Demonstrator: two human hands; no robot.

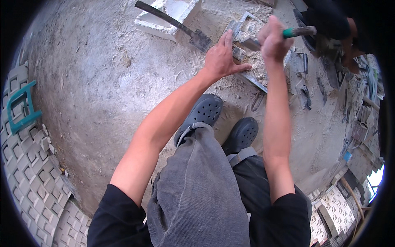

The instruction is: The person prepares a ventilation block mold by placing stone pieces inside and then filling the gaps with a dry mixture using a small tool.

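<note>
My left hand (221,59) lies with fingers stretched and thumb spread over the near left edge of a flat metal frame (258,85) covered in pale, crumbly powder. My right hand (273,41), smeared by motion, is closed around a tool with a green-and-brown handle (299,31). Its grey metal end (249,44) shows left of the fist, above the powder; its exact kind is unclear. Just beyond my left fingers, a dark bar (164,18) with a square metal plate at its end slants away to the upper left.
A white, chalky block (158,27) sits behind the bar. Another person's dark clothing (325,18) shows at upper right, near scattered tools (304,96). Stacked patterned blocks (31,177) and a teal plastic stool (24,108) stand left. My grey clogs (242,133) rest on the dusty floor.
</note>
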